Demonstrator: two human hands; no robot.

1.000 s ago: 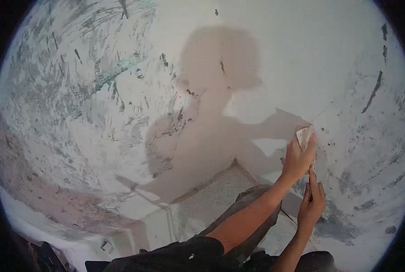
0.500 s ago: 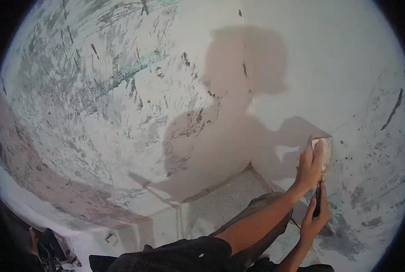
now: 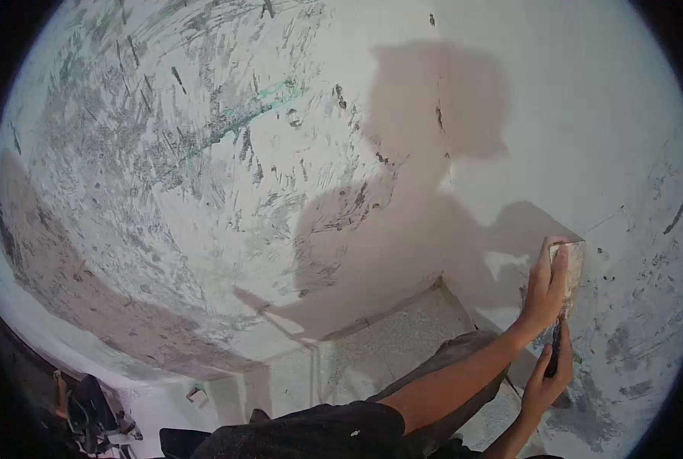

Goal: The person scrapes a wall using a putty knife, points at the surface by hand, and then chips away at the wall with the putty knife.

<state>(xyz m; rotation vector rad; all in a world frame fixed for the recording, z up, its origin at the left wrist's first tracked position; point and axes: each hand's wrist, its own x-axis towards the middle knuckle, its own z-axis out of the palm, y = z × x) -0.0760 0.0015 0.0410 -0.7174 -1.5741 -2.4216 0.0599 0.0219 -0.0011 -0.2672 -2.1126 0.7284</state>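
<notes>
A putty knife (image 3: 576, 274) with a wide, plaster-smeared blade and a dark handle stands upright against the right-hand wall. My right hand (image 3: 546, 386) is closed round its handle, below the blade. Higher up, my left hand (image 3: 542, 298) grips the blade along its left side, fingers pointing up and one of them lying over the blade's face. The blade's top edge meets the wall (image 3: 571, 153), which is pale and smooth above and patchy grey to the right of the knife.
Rough, streaked plaster covers the left wall (image 3: 150, 191). A grey ledge (image 3: 387, 344) runs into the corner beneath my shadow, beside my bent leg (image 3: 464, 367). Dark tools or gear (image 3: 89, 405) lie at the lower left, and a small pale box-like fitting (image 3: 197, 396) is near them.
The walls, hands and knife all sit a little further right in view, as my head has turned slightly left. Both hands keep their hold on the putty knife.
</notes>
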